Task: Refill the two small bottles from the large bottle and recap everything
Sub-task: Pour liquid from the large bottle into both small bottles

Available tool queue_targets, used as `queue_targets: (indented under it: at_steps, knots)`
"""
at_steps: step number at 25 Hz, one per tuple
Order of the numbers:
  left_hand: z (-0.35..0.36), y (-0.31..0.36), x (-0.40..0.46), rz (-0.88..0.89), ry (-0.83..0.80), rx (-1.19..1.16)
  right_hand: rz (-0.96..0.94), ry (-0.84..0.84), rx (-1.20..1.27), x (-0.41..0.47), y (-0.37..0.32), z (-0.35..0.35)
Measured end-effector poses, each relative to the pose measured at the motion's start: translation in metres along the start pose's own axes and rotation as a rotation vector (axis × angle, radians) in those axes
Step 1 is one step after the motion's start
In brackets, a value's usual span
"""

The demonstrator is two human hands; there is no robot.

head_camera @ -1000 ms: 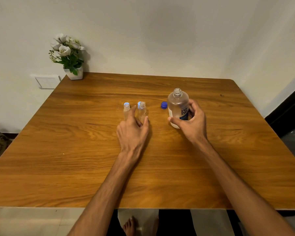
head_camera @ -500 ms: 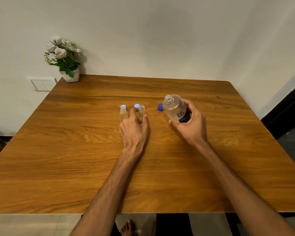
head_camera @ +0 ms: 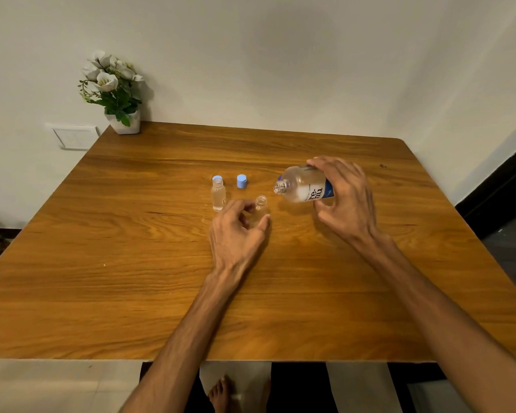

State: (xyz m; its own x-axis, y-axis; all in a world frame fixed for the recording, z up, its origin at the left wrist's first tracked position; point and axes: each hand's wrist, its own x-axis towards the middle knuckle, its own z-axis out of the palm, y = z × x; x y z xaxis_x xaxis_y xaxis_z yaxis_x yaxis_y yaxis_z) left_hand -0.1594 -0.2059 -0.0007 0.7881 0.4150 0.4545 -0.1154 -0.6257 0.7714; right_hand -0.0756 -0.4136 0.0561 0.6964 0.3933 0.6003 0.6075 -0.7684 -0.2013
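My right hand (head_camera: 344, 201) grips the large clear bottle (head_camera: 303, 184), uncapped and tipped on its side, its mouth pointing left just above and right of a small open bottle (head_camera: 261, 204). My left hand (head_camera: 236, 231) holds that small bottle between curled fingers and thumb on the wooden table (head_camera: 131, 248). The other small bottle (head_camera: 218, 194) stands uncapped to the left, apart from my hand. Two light blue caps lie behind them: one (head_camera: 217, 177) behind the left bottle, another (head_camera: 242, 181) in the middle. The large bottle's dark blue cap is hidden.
A white pot of white flowers (head_camera: 113, 93) stands at the table's far left corner against the wall. A wall socket plate (head_camera: 73, 137) sits left of the table. My bare foot (head_camera: 219, 394) shows below the near edge.
My right hand has lifted the large bottle and tipped it leftward, mouth toward the small bottle. My left hand has drawn the right small bottle nearer and to the right, away from the caps.
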Motion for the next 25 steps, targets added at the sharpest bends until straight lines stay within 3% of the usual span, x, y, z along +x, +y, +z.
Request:
queue_targets:
  at_steps: [7, 25]
  knots:
    - [0.001, -0.006, 0.001, 0.060, -0.079, -0.083, -0.100, -0.027, -0.089, 0.006, 0.002, -0.005]
    - [-0.006, -0.002, 0.002, 0.009, -0.135, -0.259, -0.197, -0.002, -0.165, 0.020, -0.004, -0.007]
